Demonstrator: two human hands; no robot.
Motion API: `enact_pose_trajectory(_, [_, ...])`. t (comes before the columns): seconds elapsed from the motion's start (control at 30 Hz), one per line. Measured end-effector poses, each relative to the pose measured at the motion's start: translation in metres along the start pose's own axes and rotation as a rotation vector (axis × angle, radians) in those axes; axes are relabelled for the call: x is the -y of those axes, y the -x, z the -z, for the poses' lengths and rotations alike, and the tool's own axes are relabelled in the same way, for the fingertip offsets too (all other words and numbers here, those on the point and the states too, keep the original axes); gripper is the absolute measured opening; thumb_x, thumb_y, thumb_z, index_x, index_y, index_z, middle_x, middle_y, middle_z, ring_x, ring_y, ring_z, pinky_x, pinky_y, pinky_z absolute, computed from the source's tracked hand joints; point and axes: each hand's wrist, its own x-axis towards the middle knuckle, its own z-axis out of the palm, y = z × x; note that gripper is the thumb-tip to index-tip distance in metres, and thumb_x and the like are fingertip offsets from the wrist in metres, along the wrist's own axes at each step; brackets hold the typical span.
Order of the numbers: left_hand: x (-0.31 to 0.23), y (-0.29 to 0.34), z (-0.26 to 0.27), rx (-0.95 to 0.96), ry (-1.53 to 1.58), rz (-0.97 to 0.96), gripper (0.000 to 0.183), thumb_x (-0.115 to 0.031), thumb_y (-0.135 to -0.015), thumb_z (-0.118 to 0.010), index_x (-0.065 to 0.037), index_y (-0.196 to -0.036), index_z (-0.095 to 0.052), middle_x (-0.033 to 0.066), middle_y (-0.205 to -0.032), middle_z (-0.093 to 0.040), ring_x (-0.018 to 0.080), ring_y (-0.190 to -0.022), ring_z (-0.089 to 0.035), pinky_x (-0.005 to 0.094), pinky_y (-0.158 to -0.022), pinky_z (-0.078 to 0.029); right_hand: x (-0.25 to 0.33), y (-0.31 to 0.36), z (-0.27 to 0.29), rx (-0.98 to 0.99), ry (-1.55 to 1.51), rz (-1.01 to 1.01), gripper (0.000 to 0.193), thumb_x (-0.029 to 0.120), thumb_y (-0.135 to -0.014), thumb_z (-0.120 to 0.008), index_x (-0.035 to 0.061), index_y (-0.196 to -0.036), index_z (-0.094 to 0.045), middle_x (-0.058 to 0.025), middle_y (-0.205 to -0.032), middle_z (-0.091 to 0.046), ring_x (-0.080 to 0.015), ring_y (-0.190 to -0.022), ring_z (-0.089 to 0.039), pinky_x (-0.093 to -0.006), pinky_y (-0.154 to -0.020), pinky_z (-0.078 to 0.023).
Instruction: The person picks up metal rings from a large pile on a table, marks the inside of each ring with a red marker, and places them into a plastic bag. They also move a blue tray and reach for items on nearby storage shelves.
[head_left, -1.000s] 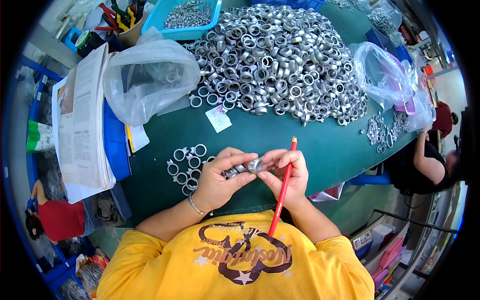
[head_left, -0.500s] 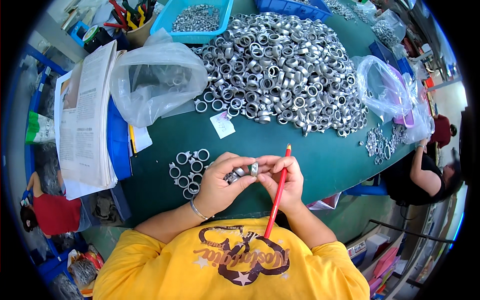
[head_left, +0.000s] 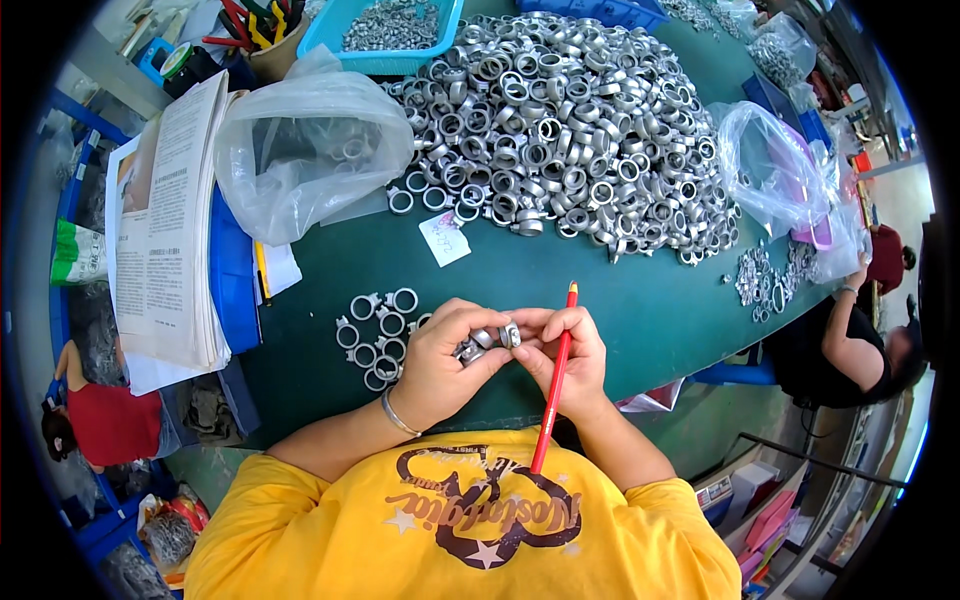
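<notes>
My left hand (head_left: 445, 362) is closed around several grey metal rings (head_left: 474, 346), each with a small lug. Between the fingertips of both hands one metal ring (head_left: 510, 336) is pinched, turned edge-on. My right hand (head_left: 570, 362) steadies that ring with thumb and forefinger and also grips a red pencil (head_left: 556, 395), its tip pointing away from me. Left of my left hand, a small group of loose rings (head_left: 364, 353) lies flat on the green table (head_left: 600, 330). Beyond my hands rises a large heap of the same rings (head_left: 570, 140).
A clear plastic bag (head_left: 310, 150) and stacked newspapers (head_left: 165, 240) lie at the left, near a paper slip (head_left: 444, 240). A turquoise basket (head_left: 450, 35) of small parts stands far back. Small metal pieces (head_left: 765, 280) lie right, beside another person (head_left: 845, 345).
The ring at my fingertips has turned slightly, showing more of its side. Both hands stay in nearly the same place, and the pencil remains in my right hand.
</notes>
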Motion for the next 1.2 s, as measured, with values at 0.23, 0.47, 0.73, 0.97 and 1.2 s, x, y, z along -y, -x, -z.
enact_pose_trajectory(0.23, [0.001,0.0,0.0,0.02,-0.05,-0.039,0.032,0.002,-0.063,-0.072,-0.006,-0.092,-0.061,0.0051,-0.081,-0.056,0.0148,-0.072,-0.056,0.0232,-0.063,-0.045,0.003,0.0,0.002,0.023,0.15,0.037,0.023,-0.005,-0.08,-0.058,0.0039,-0.082,-0.037,-0.0196,-0.104,-0.057,-0.0164,-0.086,-0.059,-0.0258,-0.074,-0.048])
enact_pose_trajectory(0.47, [0.001,0.0,0.0,0.001,-0.064,-0.064,0.032,0.0,-0.061,-0.074,-0.005,-0.09,-0.061,0.0055,-0.081,-0.055,0.0153,-0.071,-0.056,0.0233,-0.062,-0.045,0.005,0.0,0.001,0.02,0.101,0.007,0.02,-0.004,-0.081,-0.056,0.0037,-0.082,-0.037,-0.0193,-0.102,-0.058,-0.0158,-0.087,-0.058,-0.0256,-0.074,-0.049])
enact_pose_trajectory(0.73, [0.004,0.0,0.001,-0.011,-0.099,-0.045,0.025,-0.001,-0.059,-0.076,-0.004,-0.075,-0.057,0.0058,-0.078,-0.054,0.0145,-0.069,-0.054,0.0235,-0.06,-0.043,0.006,-0.004,0.005,0.028,0.196,-0.08,0.017,-0.003,-0.081,-0.054,0.0032,-0.081,-0.039,-0.0164,-0.09,-0.062,-0.0156,-0.078,-0.06,-0.0255,-0.066,-0.049])
enact_pose_trajectory(0.97, [0.002,0.0,0.001,-0.011,-0.114,-0.035,0.025,0.0,-0.059,-0.076,-0.003,-0.074,-0.056,0.0061,-0.078,-0.054,0.0146,-0.067,-0.053,0.0233,-0.059,-0.043,0.014,-0.085,0.032,0.198,0.919,0.504,0.019,-0.002,-0.067,-0.06,0.0045,-0.075,-0.044,-0.011,-0.09,-0.062,-0.0271,-0.08,-0.06,-0.0349,-0.068,-0.046])
enact_pose_trajectory(1.2, [0.001,-0.001,0.003,-0.02,-0.127,-0.048,0.026,0.001,-0.058,-0.076,-0.004,-0.074,-0.055,0.0059,-0.078,-0.054,0.0144,-0.069,-0.054,0.0236,-0.06,-0.044,0.012,-0.097,0.045,0.457,1.089,0.524,0.018,-0.001,-0.065,-0.059,0.006,-0.077,-0.047,-0.0075,-0.094,-0.061,-0.0283,-0.086,-0.056,-0.0375,-0.075,-0.042])
